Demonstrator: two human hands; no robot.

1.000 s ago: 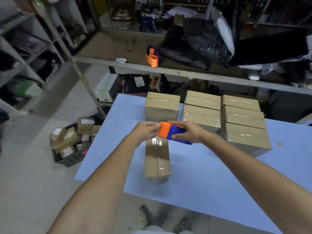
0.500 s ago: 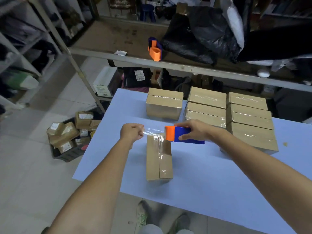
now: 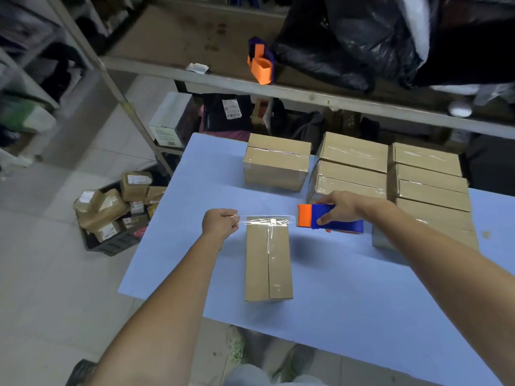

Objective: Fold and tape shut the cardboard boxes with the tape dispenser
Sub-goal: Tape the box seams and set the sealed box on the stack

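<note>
1. L side: left hand (image 3: 220,222) is curled into a loose fist w/ the free end of the tape strip (image 3: 266,219) pinched at the fingertips, just left of the box's far end.
2. R side: right hand (image 3: 341,207) is wrapped over the tape dispenser (image 3: 328,220), thumb on its blue side and fingers across the top. The orange end points left, toward the other hand.
3. The tape strip runs clear and taut between the 2 hands, crossing the far end of the cardboard box (image 3: 269,263). Can't tell if it's touching the cardboard or just above it.
4. That cardboard box lies flat on the blue bench (image 3: 348,302), long side pointing away from the person, flaps closed, shiny tape along the centre seam.
5. Behind it, at the far edge of the bench: taped boxes (image 3: 352,162) in 3 groups, the middle and R ones stacked.
6. Shelf (image 3: 172,76) beyond has a second dispenser (image 3: 260,65), also orange and blue, next to black bags (image 3: 348,37).
7. On the floor to the L: a dark crate (image 3: 111,243) full of labelled parcels.
</note>
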